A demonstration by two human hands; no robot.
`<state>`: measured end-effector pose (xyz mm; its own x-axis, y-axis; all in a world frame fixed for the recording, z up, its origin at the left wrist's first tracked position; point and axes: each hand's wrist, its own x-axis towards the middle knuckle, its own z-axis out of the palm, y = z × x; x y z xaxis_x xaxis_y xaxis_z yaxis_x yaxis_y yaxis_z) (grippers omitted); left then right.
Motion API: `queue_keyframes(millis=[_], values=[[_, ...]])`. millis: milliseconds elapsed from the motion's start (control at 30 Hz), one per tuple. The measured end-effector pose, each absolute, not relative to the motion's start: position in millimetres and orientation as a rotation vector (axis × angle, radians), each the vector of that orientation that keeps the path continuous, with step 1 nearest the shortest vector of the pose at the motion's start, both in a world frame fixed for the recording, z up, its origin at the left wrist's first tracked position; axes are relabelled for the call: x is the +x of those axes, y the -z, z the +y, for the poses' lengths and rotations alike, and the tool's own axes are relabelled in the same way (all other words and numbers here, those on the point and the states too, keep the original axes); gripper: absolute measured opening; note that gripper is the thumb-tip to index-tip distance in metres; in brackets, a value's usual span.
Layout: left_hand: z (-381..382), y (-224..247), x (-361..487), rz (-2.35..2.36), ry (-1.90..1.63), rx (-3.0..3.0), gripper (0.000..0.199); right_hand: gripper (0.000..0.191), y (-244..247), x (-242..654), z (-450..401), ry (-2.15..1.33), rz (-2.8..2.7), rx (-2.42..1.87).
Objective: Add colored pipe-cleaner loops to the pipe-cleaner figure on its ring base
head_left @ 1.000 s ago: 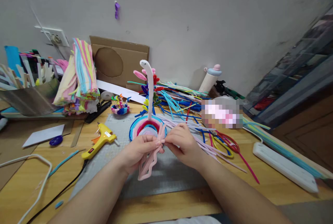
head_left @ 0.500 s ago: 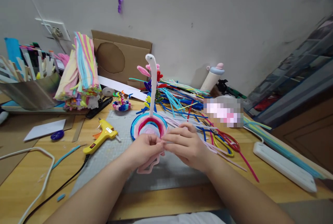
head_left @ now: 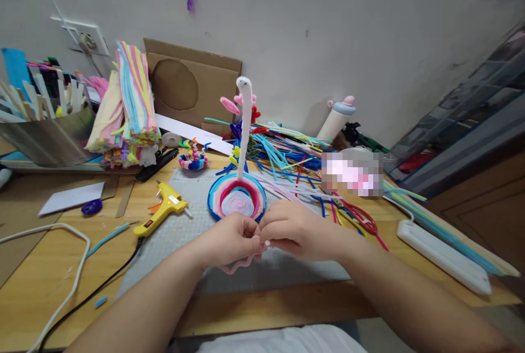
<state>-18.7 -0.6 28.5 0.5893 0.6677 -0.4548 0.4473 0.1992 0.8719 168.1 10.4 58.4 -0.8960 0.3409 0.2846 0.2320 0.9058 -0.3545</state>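
A pale pink pipe cleaner [head_left: 234,269], bent into zigzags, hangs below my left hand [head_left: 229,239]. That hand is closed, with thumb and forefinger pinching the strip. Against its fingertips, my right hand [head_left: 297,230] is closed too, fingers bent over the strip's end, where a small whitish tip shows; most of its grip is hidden. Just beyond both hands lies a round coiled disc [head_left: 215,208] of blue, pink and red pipe cleaners. From its back edge rises a tall white fuzzy stem [head_left: 245,129] with a rounded, dark-eyed top.
A yellow glue gun [head_left: 164,208] lies left on the grey cutting mat [head_left: 180,265]. Red-handled scissors [head_left: 363,216] and loose pipe cleaners [head_left: 279,151] spread to the right and behind. Further out are a pipe cleaner bundle [head_left: 135,90], a bottle [head_left: 336,121] and a power strip [head_left: 443,257].
My right hand's fingers have curled downward from a straighter pose, and its wrist has turned. Both hands have come slightly nearer, uncovering more of the disc. The zigzag strip shows less below my left hand.
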Motion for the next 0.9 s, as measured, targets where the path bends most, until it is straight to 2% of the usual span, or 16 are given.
queue_keyframes(millis=[167,267,367,500,633,700,800,900], values=[[-3.0,-22.0,-17.7,0.955,-0.179,1.482,0.027,0.015,-63.3,165.2,10.6,-0.617,-2.814,-0.482],[-4.6,-18.9,-15.7,0.931,-0.249,1.522,0.025,0.014,-61.1,164.0,12.6,-0.955,-2.693,-0.683],[-5.8,-16.7,-13.5,0.983,-0.293,1.547,0.017,0.001,-51.7,164.1,17.3,-1.428,-2.369,-0.993],[-7.2,-17.8,-12.6,0.992,-0.297,1.547,0.021,0.021,-35.9,165.9,25.0,-1.948,-1.793,-1.167],[-6.9,-21.6,-15.1,0.898,-0.305,1.407,0.028,0.028,-25.3,165.5,25.9,-2.208,-1.495,-0.993],[-5.8,-21.7,-16.8,0.827,-0.333,1.303,0.029,0.032,-20.7,164.6,24.7,-2.162,-1.439,-0.823],[-3.5,-18.6,-18.3,0.71,-0.425,1.127,0.026,0.032,-15.4,164.9,23.1,-1.81,-1.553,-0.625],[-0.9,-15.0,-18.5,0.647,-0.496,0.999,0.024,0.019,-14.2,166.7,20.4,-1.374,-1.809,-0.529]])
